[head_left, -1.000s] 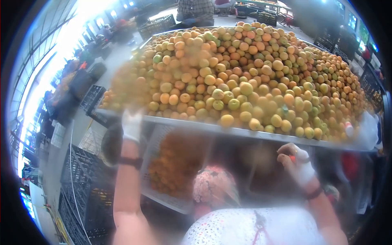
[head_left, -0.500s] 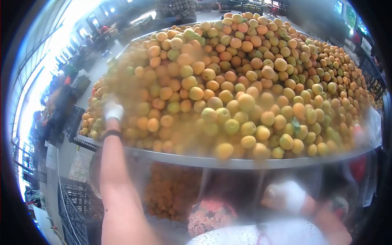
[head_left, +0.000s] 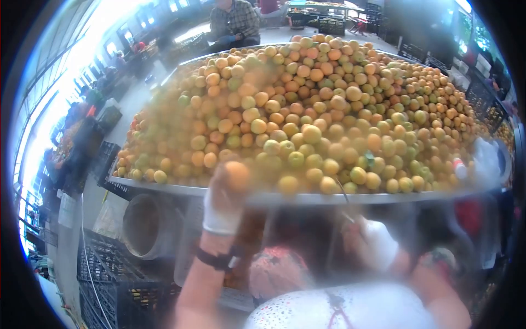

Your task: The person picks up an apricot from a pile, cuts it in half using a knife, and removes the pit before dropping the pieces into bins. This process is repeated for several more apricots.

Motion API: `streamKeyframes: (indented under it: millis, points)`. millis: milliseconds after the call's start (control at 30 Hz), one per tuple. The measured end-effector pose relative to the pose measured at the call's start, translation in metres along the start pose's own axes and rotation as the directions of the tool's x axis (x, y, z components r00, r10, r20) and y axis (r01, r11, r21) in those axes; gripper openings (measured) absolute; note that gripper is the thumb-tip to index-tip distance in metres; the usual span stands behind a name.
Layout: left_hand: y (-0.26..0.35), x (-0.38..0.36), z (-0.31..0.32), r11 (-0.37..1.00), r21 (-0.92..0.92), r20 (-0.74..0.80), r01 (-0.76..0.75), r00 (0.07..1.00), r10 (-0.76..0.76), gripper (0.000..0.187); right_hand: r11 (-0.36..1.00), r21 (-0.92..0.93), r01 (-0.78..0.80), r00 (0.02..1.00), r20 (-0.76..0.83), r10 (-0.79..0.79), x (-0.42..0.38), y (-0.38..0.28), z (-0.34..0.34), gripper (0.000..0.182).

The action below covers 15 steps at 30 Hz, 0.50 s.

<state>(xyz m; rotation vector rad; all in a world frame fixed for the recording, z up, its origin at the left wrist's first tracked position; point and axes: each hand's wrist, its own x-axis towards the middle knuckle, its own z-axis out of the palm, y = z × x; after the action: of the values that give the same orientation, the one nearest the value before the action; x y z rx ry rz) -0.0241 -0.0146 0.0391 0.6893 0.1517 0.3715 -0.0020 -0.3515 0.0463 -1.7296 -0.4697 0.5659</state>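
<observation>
A big heap of orange, yellow and green round fruit [head_left: 307,131] fills a metal-rimmed table [head_left: 263,198]. At the table's near edge, left of centre, my left hand [head_left: 224,192] holds one orange fruit [head_left: 237,175]; it wears a white glove or cuff and a dark wristband. My right hand [head_left: 366,238], also white-gloved, is below the rim to the right, closed on a thin tool [head_left: 343,192] that points up toward the heap. Blur over the lens hides the fingertips and the tool's exact shape.
Black crates [head_left: 109,274] stand at the lower left, beside a round bucket [head_left: 143,226]. A person in a checked shirt [head_left: 234,23] sits beyond the table. A clear plastic bag [head_left: 487,162] lies at the table's right end. More crates [head_left: 331,26] are at the back.
My left hand has come back from the heap's left side to the near edge, now with a fruit. My right hand has shifted slightly left and up, and the thin tool now shows. The view has tilted upward.
</observation>
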Motion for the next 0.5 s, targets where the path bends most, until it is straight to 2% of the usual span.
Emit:
streamKeyframes:
  millis: [33, 67, 100, 133, 167, 200, 233, 267, 300, 333, 400, 467, 500]
  points:
    - [-0.021, -0.018, 0.007, 0.999, 0.026, 0.091, -0.028, 0.996, 0.026, 0.055, 0.988, -0.142, 0.066, 0.998, 0.0, -0.067, -0.011, -0.022, -0.003, 0.018]
    - [-0.038, -0.032, 0.015, 0.997, 0.051, 0.182, -0.055, 0.982, 0.045, 0.062, 0.988, -0.147, 0.055, 0.998, -0.022, -0.059, -0.013, -0.02, -0.008, 0.018]
    - [-0.039, -0.055, 0.042, 0.975, -0.162, 0.166, 0.153, 0.978, -0.125, 0.069, 0.94, 0.336, -0.054, 0.998, 0.032, 0.046, -0.014, -0.006, -0.013, 0.018]
    - [-0.042, -0.074, 0.058, 0.967, -0.166, 0.162, 0.193, 0.973, -0.166, 0.069, 0.652, 0.739, -0.17, 0.985, 0.12, 0.12, -0.025, 0.002, -0.017, 0.019]
    - [-0.046, -0.086, 0.073, 0.989, -0.034, 0.211, 0.147, 0.968, -0.137, 0.07, 0.944, 0.311, 0.11, 0.992, -0.087, -0.087, -0.039, -0.019, -0.015, 0.018]
    - [-0.051, -0.096, 0.088, 0.992, 0.093, 0.271, 0.085, 0.957, -0.107, 0.072, 0.918, -0.246, 0.312, 0.926, -0.14, -0.352, -0.048, -0.044, -0.011, 0.018]
    - [-0.054, -0.108, 0.101, 0.973, 0.23, 0.278, 0.02, 0.957, -0.085, 0.073, 0.93, -0.239, 0.28, 0.933, -0.161, -0.322, -0.057, -0.051, -0.012, 0.018]
    - [-0.057, -0.117, 0.109, 0.971, 0.235, 0.277, 0.049, 0.954, -0.115, 0.073, 0.909, -0.253, 0.332, 0.918, -0.134, -0.373, -0.064, -0.056, -0.014, 0.017]
    - [-0.06, -0.125, 0.115, 0.946, 0.325, 0.299, -0.002, 0.949, -0.101, 0.072, 0.883, -0.267, 0.386, 0.9, -0.104, -0.424, -0.072, -0.057, -0.016, 0.016]
    - [-0.062, -0.133, 0.122, 0.911, 0.408, 0.327, -0.065, 0.942, -0.079, 0.07, 0.889, -0.268, 0.371, 0.903, -0.118, -0.413, -0.079, -0.057, -0.016, 0.016]
    - [-0.065, -0.149, 0.137, 0.906, 0.421, 0.315, -0.036, 0.943, -0.109, 0.068, 0.866, -0.205, 0.456, 0.877, -0.064, -0.477, -0.089, -0.057, -0.013, 0.014]
    - [-0.069, -0.162, 0.147, 0.935, 0.353, 0.389, -0.018, 0.912, -0.129, 0.066, 0.877, -0.173, 0.448, 0.883, -0.07, -0.465, -0.102, -0.064, -0.011, 0.016]
    - [-0.069, -0.171, 0.158, 0.909, 0.417, 0.331, -0.006, 0.932, -0.146, 0.068, 0.892, -0.154, 0.425, 0.899, -0.046, -0.436, -0.106, -0.063, -0.012, 0.019]
